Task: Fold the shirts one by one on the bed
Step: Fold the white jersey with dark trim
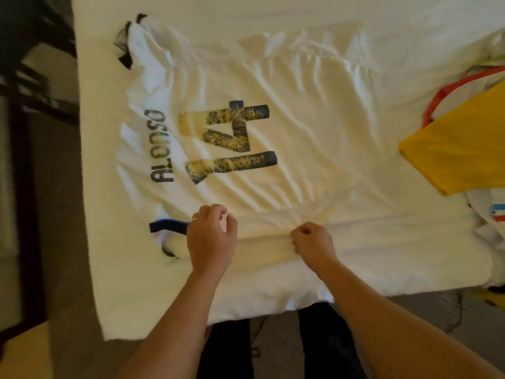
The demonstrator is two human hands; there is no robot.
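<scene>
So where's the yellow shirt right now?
In the head view the yellow shirt lies at the right edge of the bed, on a pile of other clothes, right of the white jersey.

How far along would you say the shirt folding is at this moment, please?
Early. No finished folded shirt is in view. In hand: the white jersey lies spread on the bed, print up; the left hand and right hand pinch its near edge, apparently starting a fold. Left: the yellow shirt and other garments heaped at the right.
</scene>
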